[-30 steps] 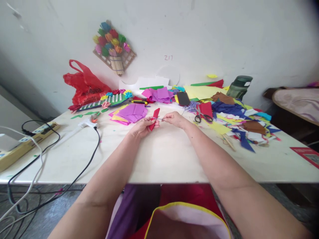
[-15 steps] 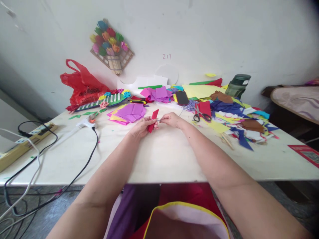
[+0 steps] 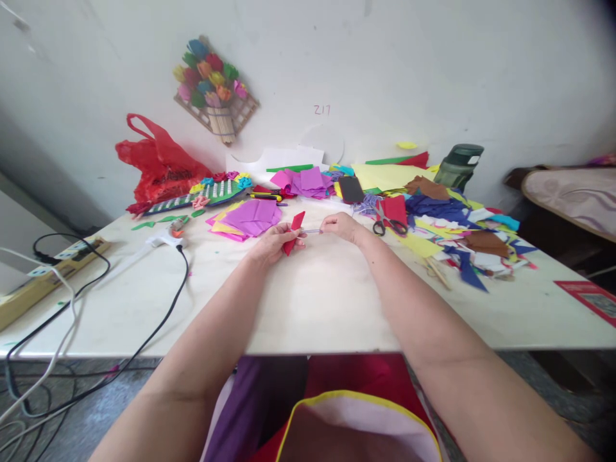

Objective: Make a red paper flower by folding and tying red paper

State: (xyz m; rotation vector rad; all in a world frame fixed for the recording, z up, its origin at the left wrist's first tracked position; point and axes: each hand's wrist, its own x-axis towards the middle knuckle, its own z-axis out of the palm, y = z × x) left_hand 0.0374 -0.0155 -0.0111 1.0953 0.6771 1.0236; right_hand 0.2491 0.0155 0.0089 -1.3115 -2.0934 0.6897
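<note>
My left hand point(image 3: 273, 240) is closed on a small folded red paper piece point(image 3: 294, 231) held just above the white table point(image 3: 308, 301). My right hand point(image 3: 339, 226) pinches the end of a thin pale strand point(image 3: 312, 231) that runs from the red piece to its fingers. The two hands are a short gap apart, near the middle of the table. Purple and yellow paper squares point(image 3: 250, 218) lie just behind my left hand.
Scissors point(image 3: 389, 224) and a heap of coloured paper scraps point(image 3: 462, 231) lie to the right. A red plastic bag point(image 3: 158, 167), a glue gun point(image 3: 166, 239) with a black cable, a power strip point(image 3: 52, 269) and a green bottle point(image 3: 461, 165) stand around.
My right hand has drawn a little to the right, away from the red piece, so more of the thin strand shows between the hands. The left hand has stayed put.
</note>
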